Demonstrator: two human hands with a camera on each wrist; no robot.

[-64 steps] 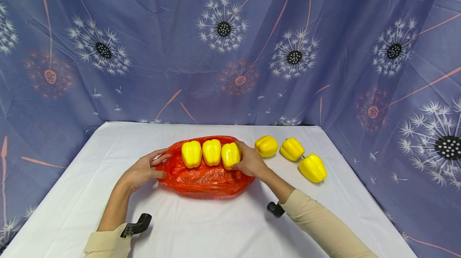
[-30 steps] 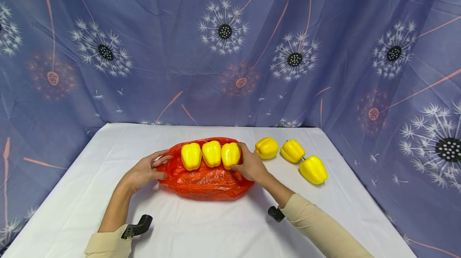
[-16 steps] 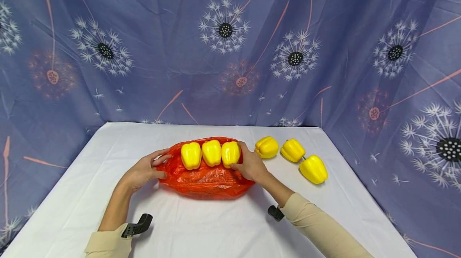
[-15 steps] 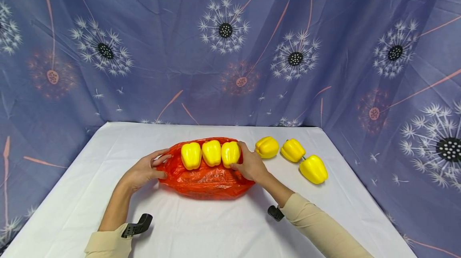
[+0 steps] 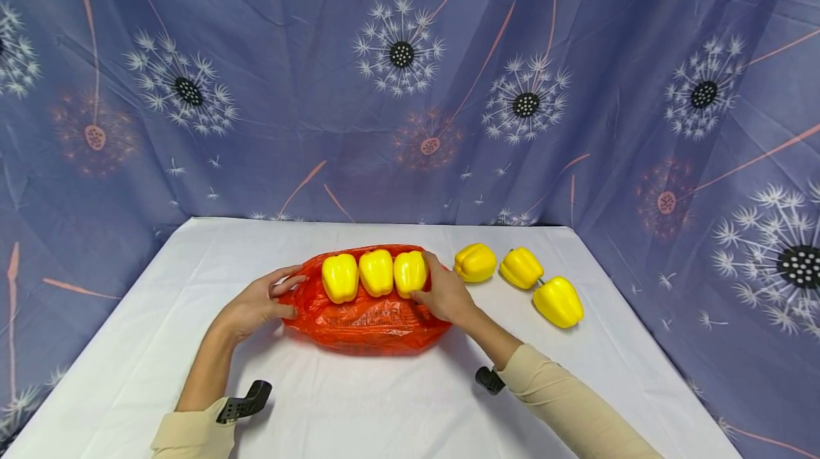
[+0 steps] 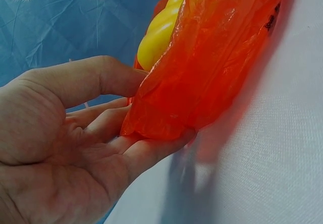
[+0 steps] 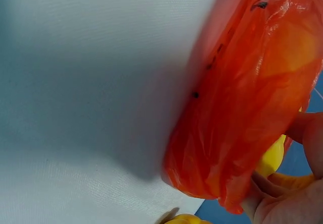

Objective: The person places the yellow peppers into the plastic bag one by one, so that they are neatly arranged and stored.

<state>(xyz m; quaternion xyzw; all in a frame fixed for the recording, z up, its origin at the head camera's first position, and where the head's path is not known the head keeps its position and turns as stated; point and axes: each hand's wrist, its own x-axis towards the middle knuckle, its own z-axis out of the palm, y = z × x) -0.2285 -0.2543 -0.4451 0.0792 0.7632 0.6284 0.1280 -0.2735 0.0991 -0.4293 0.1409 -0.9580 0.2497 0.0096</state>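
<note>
A red plastic bag [image 5: 365, 324] lies open on the table with three yellow bell peppers in a row inside; the middle pepper [image 5: 376, 272] stands between the left one [image 5: 340, 278] and the right one [image 5: 410, 274]. My left hand [image 5: 253, 304] holds the bag's left edge; in the left wrist view, thumb and fingers of the left hand [image 6: 75, 128] lie about the red film [image 6: 202, 72]. My right hand [image 5: 447, 291] is at the bag's right end, thumb and fingers round the right pepper. In the right wrist view the bag [image 7: 247, 98] partly hides the fingers of the right hand [image 7: 298, 193].
Right of the bag, three more yellow peppers lie on the white table [image 5: 359, 402]: one near my right hand [image 5: 475, 262], one farther right [image 5: 521, 267] and one closer to the front [image 5: 558, 302]. A blue dandelion-print curtain [image 5: 288, 89] hangs behind and at both sides.
Compared with about two seconds ago, the right hand and the bag's front edge have shifted very slightly. Over the last half second nothing has visibly moved.
</note>
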